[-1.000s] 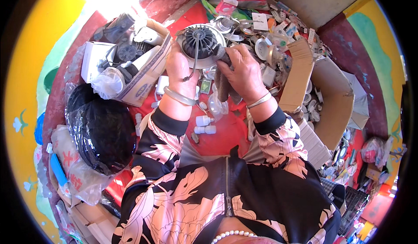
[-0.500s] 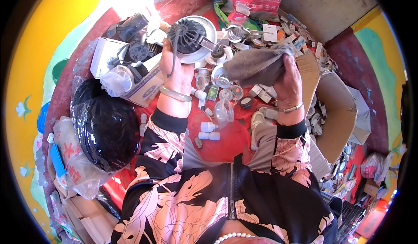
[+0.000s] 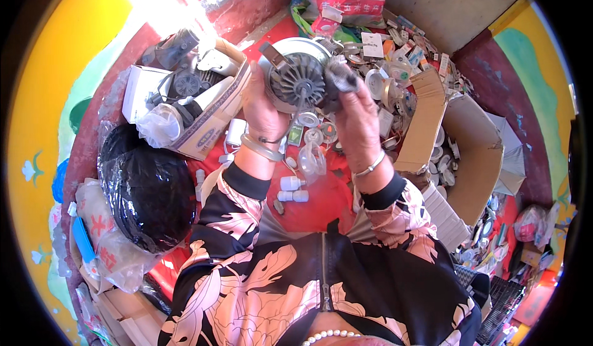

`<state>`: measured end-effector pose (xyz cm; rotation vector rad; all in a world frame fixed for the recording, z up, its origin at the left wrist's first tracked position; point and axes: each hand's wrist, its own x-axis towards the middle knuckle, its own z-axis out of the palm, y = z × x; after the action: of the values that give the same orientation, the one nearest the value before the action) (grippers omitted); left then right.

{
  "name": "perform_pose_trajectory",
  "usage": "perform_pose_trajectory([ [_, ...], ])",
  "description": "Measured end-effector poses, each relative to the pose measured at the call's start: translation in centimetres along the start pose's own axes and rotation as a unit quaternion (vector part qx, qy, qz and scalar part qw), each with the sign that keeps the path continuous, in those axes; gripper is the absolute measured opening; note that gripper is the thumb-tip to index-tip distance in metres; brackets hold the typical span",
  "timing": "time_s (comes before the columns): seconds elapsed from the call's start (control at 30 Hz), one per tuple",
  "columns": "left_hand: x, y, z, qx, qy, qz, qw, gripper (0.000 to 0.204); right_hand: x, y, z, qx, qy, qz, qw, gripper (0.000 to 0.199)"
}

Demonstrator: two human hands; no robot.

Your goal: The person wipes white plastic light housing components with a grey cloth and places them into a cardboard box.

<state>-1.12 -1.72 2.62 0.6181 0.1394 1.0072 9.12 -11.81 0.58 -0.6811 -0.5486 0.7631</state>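
My left hand [image 3: 264,112] grips a round downlight [image 3: 298,81] by its edge, thumb up along the white rim. The lamp's black finned heat sink faces up, and a small bracket sticks out at its upper left. My right hand [image 3: 361,122] is closed on a grey cloth [image 3: 335,85], bunched against the right side of the lamp; motion blurs the cloth, and part of it is hidden behind my fingers. Below the hands, white bulbs [image 3: 293,196] and a clear plastic piece [image 3: 312,162] lie on a red sheet [image 3: 318,213].
At left stand a carton of black lamp parts [image 3: 210,133] and a shiny black plastic bag [image 3: 147,188]. An open cardboard box [image 3: 479,160] with round white fittings is at right. Small boxes and lamps are heaped at the far right, near a red-and-white sack [image 3: 352,3].
My right hand has brought the cloth leftward onto the lamp. My left hand has moved the lamp to the right and turned it, so its bracket now points to the upper left.
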Motion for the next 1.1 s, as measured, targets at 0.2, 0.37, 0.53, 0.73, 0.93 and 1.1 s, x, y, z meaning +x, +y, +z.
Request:
perform_pose_trajectory([
  [0.2,0.0,-0.4,-0.6,0.1,0.015,-0.01,0.995,0.052,-0.2,-0.1,-0.3,-0.017,0.018,-0.015,1.0,0.025],
  [0.37,0.1,0.4,-0.8,0.286,-0.094,-0.003,0.954,0.038,0.9,-3.0,-1.3,-0.085,0.023,0.034,0.996,0.018],
  [0.53,-0.5,-0.8,-0.8,0.409,-0.217,-0.043,0.885,0.036,1.2,-4.5,-2.2,-0.25,-0.067,0.009,0.966,0.016],
  [0.73,-0.4,-0.1,-0.8,0.452,-0.224,-0.067,0.861,0.037,2.6,-4.5,-3.9,-0.064,0.017,0.028,0.997,0.016],
  [0.93,-0.6,0.0,-0.4,0.458,-0.226,-0.051,0.858,0.036,1.5,-6.9,-2.4,-0.13,-0.08,-0.03,0.988,0.018],
  [1.1,-0.5,-0.8,-1.1,0.483,-0.261,-0.05,0.835,0.033,1.3,-5.2,-1.1,-0.499,-0.179,-0.176,0.83,0.021],
])
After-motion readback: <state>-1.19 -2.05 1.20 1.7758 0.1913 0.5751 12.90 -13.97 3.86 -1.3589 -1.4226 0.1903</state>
